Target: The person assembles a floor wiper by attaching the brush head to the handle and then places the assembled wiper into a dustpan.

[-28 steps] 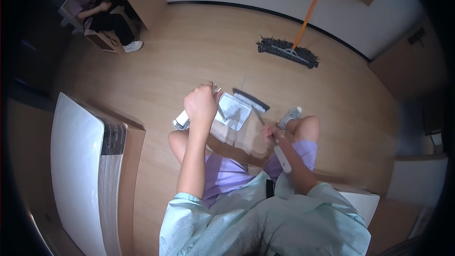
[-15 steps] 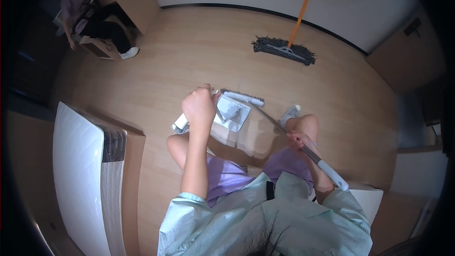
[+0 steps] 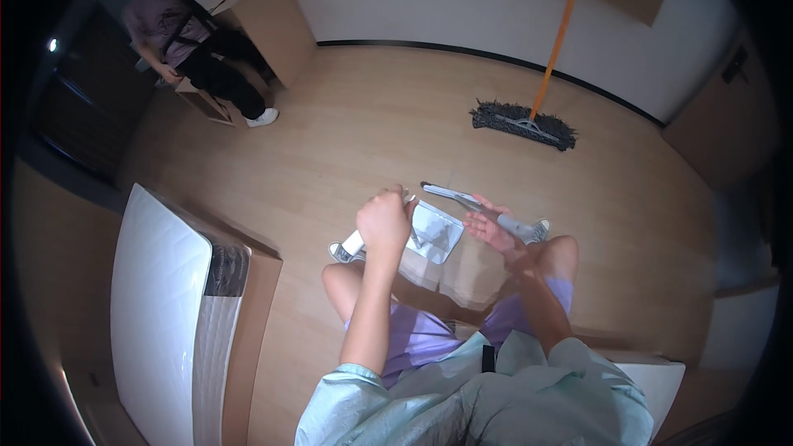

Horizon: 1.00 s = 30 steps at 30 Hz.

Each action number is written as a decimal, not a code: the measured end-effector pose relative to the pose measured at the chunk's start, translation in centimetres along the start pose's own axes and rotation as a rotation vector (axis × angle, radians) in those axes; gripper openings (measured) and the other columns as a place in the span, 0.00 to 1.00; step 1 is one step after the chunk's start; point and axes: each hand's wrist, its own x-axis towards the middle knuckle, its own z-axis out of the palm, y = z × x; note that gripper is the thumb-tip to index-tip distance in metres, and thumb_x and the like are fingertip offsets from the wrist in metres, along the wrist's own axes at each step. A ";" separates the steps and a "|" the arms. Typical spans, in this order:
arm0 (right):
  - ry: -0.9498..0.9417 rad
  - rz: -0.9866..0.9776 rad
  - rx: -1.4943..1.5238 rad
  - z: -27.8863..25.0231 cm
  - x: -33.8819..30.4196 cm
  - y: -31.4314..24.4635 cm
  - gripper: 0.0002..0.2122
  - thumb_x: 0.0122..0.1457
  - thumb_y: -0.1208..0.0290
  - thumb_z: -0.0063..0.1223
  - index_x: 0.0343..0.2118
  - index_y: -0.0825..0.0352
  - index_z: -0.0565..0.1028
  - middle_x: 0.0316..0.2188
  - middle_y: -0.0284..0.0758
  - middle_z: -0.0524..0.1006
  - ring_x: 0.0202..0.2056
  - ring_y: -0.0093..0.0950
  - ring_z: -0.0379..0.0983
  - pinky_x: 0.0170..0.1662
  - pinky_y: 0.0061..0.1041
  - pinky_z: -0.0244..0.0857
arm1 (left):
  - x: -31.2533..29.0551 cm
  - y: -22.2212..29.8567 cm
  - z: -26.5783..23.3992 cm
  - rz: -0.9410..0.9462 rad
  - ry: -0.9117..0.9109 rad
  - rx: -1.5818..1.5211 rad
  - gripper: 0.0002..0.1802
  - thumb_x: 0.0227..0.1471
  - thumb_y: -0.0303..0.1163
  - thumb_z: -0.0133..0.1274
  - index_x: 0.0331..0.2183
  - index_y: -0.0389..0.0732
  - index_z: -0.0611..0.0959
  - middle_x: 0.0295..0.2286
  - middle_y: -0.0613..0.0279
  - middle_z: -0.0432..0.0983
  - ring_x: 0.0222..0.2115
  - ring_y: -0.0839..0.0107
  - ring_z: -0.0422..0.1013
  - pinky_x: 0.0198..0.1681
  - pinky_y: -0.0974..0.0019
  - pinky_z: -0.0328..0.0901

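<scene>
My left hand [image 3: 382,219] is closed around the white-gripped handle of a dustpan, in front of my left knee. The pale, partly see-through pan [image 3: 438,231] hangs or rests just beyond my feet; whether it touches the floor I cannot tell. My right hand [image 3: 493,230] holds the grey handle of a small broom [image 3: 516,228] between thumb and loosely stretched fingers. The broom's narrow white head with dark bristles [image 3: 447,191] lies along the far side of the pan, near my left hand.
A dust mop [image 3: 524,125] with grey fringe and orange pole stands ahead, by the wall. On the left is a white mattress [image 3: 157,281] on a wooden base. A person [image 3: 198,41] stands at the far left beside a wooden desk [image 3: 277,25]. A door [image 3: 719,99] is at the right.
My right hand has moved forward and left, and its fingers have loosened on the broom handle. The broom's handle end has swung forward, away from my body. The seated person has risen.
</scene>
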 end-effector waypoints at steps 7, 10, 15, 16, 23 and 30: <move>0.163 -0.096 -1.060 -0.1 -1.4 -3.9 0.26 0.62 0.50 0.54 0.60 0.56 0.69 0.43 0.36 0.81 0.43 0.30 0.77 0.46 0.34 0.72 | 1.9 1.7 -0.2 0.050 -0.033 -0.004 0.15 0.48 0.44 0.64 0.28 0.43 0.83 0.26 0.56 0.81 0.28 0.57 0.79 0.29 0.58 0.73; 0.175 -0.122 -1.655 4.8 -0.3 -4.6 0.19 0.60 0.52 0.56 0.45 0.61 0.80 0.34 0.37 0.83 0.36 0.31 0.79 0.42 0.30 0.72 | 0.9 0.0 0.0 0.039 0.002 -0.017 0.15 0.48 0.44 0.64 0.28 0.43 0.83 0.25 0.56 0.80 0.27 0.57 0.79 0.28 0.57 0.72; 0.760 -0.452 -1.625 -4.0 5.7 -7.6 0.15 0.60 0.58 0.56 0.32 0.68 0.81 0.23 0.39 0.80 0.27 0.33 0.78 0.33 0.31 0.71 | 1.9 1.7 0.6 0.051 -0.039 0.021 0.17 0.46 0.47 0.65 0.30 0.45 0.84 0.26 0.57 0.81 0.27 0.55 0.79 0.28 0.56 0.71; 0.799 -0.409 -1.488 -4.6 5.8 -8.1 0.13 0.59 0.61 0.57 0.32 0.69 0.80 0.22 0.36 0.79 0.24 0.31 0.77 0.30 0.31 0.71 | 2.0 1.8 0.5 0.043 -0.038 -0.015 0.17 0.46 0.48 0.65 0.30 0.45 0.85 0.25 0.57 0.81 0.27 0.55 0.79 0.27 0.56 0.71; 0.439 -0.498 -1.397 -2.1 1.5 1.3 0.12 0.61 0.64 0.54 0.31 0.69 0.79 0.24 0.34 0.78 0.25 0.26 0.74 0.29 0.26 0.68 | 1.9 0.8 1.0 0.036 0.011 0.010 0.17 0.45 0.48 0.65 0.30 0.45 0.85 0.24 0.58 0.80 0.26 0.57 0.79 0.26 0.58 0.71; 0.414 -0.374 -1.045 1.3 -1.3 -0.6 0.08 0.57 0.73 0.55 0.29 0.75 0.78 0.23 0.38 0.78 0.22 0.30 0.76 0.27 0.25 0.73 | 1.2 0.3 0.6 0.021 0.018 -0.003 0.16 0.45 0.47 0.65 0.30 0.45 0.85 0.24 0.58 0.81 0.26 0.56 0.79 0.27 0.57 0.71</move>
